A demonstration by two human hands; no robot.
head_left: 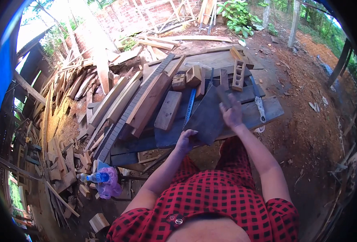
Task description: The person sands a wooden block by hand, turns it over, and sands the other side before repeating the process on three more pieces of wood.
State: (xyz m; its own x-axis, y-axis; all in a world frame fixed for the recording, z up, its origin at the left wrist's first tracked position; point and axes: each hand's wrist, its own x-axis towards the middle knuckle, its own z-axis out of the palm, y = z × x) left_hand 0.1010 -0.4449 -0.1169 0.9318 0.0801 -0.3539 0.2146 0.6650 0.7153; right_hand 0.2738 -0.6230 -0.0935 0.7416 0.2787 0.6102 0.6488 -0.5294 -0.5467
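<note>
A dark grey sheet [207, 115], stiff and angular, lies slanted over the near part of the plank bench [269, 108]. My left hand [186, 140] pinches its lower left edge, thumb on top. Over the sheet's right side is my right hand [231, 113], fingers bent and slightly blurred, with a dark narrow piece at the fingertips whose kind I cannot tell. A blue marked ruler [189, 105] sticks out from the sheet's left edge. Just left of it rests a thick wooden block [168, 111]. A saw with a pale wrapped handle [260, 109] lies right of my right hand.
Long timber beams [150, 103] lie along the bench's left side. Small wooden blocks [193, 75] and a slotted wooden piece [238, 75] sit at the back. A water bottle [97, 177] and purple plastic bag [109, 185] are at lower left. Scrap wood [63, 161] covers the ground left.
</note>
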